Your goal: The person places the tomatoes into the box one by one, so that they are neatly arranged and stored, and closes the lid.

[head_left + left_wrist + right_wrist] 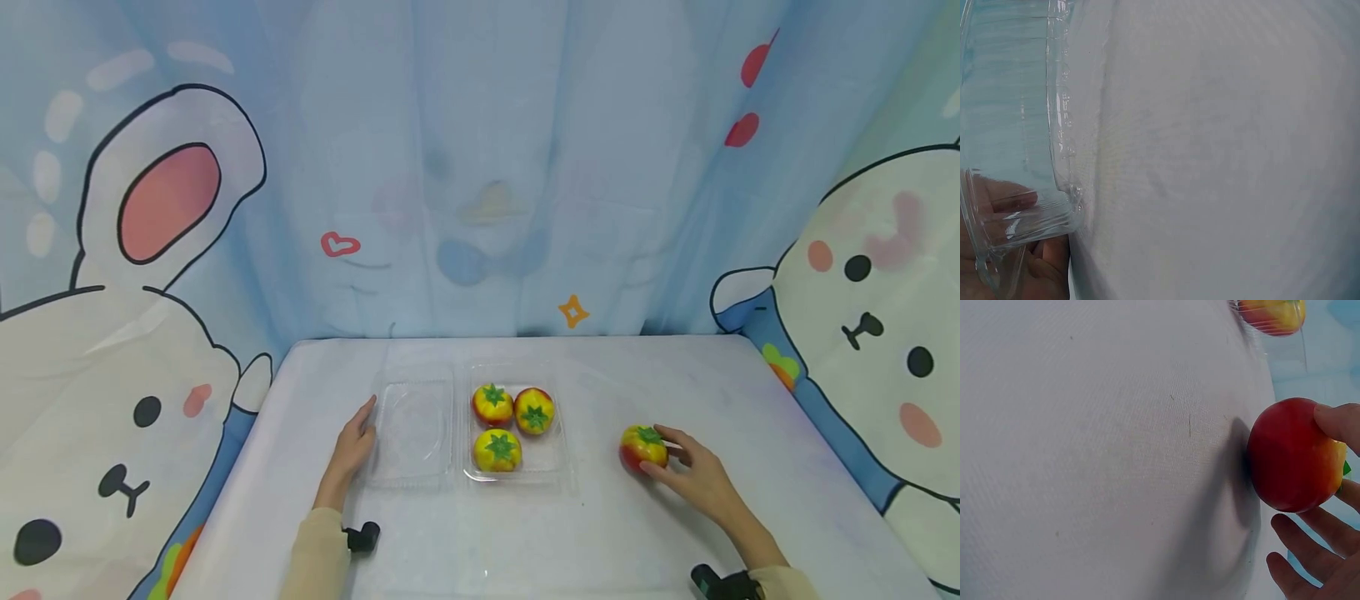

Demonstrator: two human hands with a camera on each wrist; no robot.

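The right hand [701, 479], lower right of the head view, pinches a red-yellow fruit [641, 448] between thumb and fingers; the left hand [352, 446], left of centre, lies loosely extended at the clear lid [412, 417], beside a tray [540, 458] of three fruits [497, 451]. Gripping at the widest girth should steady that smooth skin. Only the right wrist view shows lower fingers [1307, 550] spread free.

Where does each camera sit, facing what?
Head: on the head, facing forward and down over a white tabletop; left hand and right hand show.
Left wrist: on that wrist, facing tabletop and clear plastic container; left hand shows.
Right wrist: likewise, facing tabletop and held red-yellow fruit; right hand shows.
Head and right wrist share that fruit.
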